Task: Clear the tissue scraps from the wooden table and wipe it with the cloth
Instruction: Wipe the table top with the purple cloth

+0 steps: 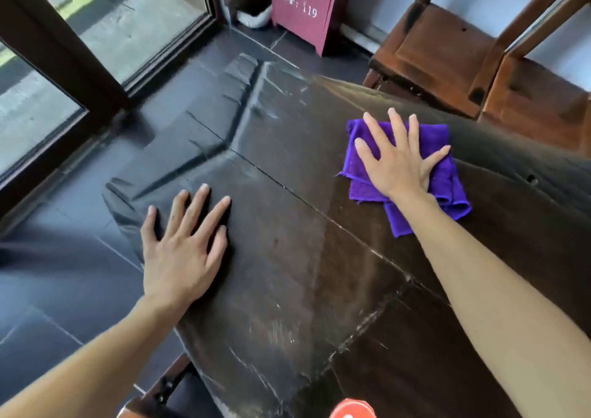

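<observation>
Bracing me, my left hand [184, 244] lies flat near the table's [303, 257] left edge. My right hand [396, 158], fingers spread, presses the cloth [447, 190] toward the far edge to wipe.

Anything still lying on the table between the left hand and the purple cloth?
No. In the head view only bare dark wooden table, crossed by a plank seam, separates the left hand from the purple cloth under the right hand.

Lit by daylight from the window [96, 27] at upper left. Pale sheen and streaky glare across the dark table [287, 257], strongest near its far left corner. Soft shadows under both hands. Wide-angle bending at the edges; slight overall softness, blur at bottom.
</observation>
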### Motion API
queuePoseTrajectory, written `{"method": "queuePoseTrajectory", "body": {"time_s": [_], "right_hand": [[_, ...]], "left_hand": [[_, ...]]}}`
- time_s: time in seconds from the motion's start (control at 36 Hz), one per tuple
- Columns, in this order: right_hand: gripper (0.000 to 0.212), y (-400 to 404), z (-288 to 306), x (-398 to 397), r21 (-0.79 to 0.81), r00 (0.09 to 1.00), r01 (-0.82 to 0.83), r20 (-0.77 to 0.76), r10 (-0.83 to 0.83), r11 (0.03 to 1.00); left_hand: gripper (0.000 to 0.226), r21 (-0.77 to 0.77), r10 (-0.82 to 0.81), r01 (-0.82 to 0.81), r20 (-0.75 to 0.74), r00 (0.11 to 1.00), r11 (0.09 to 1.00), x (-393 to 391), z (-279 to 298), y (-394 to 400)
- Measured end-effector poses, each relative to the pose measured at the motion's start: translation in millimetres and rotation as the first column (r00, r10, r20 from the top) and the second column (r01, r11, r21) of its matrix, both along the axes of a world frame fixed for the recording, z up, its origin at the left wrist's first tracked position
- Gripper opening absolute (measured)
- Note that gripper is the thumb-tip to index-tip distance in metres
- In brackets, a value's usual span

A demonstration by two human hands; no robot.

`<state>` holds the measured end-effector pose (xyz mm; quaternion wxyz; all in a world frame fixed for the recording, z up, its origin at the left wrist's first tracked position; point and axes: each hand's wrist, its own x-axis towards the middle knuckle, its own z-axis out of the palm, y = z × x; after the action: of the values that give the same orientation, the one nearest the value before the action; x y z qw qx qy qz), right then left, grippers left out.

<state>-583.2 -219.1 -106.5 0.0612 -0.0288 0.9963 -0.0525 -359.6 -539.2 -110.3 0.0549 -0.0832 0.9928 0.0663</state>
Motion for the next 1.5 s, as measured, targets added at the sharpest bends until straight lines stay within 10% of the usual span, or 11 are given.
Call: {"method": "queuePoseTrajectory", "body": {"time_s": [0.25,0.58,0.75,1.08,1.25,1.5], "right_hand": [[0.066,-69,3,-79,0.014,0.965,0.264,-0.012,-0.264,0.964],[0.058,-279,1,-70,-0.016,0.982,-0.189,-0.006,0.189,0.982],[0.057,-240,3,-48,-0.005,0.938,-0.345,-0.044,0.344,0.939],[0.061,-66,0,-5,0.064,0.998,-0.045,-0.044,0.048,0.997],[0.062,-101,1,46,0.051,0.998,0.065,0.001,-0.065,0.997],[0.06,-265,-4,70,-0.042,0.965,-0.26,0.023,0.261,0.965]], "left_hand": [[0.054,-0.025,-0.029,0.028,-0.038,0.999,0.999,-1,-7,-2],[0.054,-0.018,-0.04,0.039,-0.067,0.997,0.999,-2,-8,-4],[0.054,-0.02,-0.042,0.04,-0.075,0.996,0.999,0,-9,-5],[0.052,0.021,-0.011,0.012,-0.058,0.998,1.0,0,-5,-2],[0.048,0.097,-0.016,0.029,-0.133,0.991,0.995,2,-6,-8],[0.046,0.099,0.234,-0.219,-0.168,0.958,0.971,42,14,-69]]}}
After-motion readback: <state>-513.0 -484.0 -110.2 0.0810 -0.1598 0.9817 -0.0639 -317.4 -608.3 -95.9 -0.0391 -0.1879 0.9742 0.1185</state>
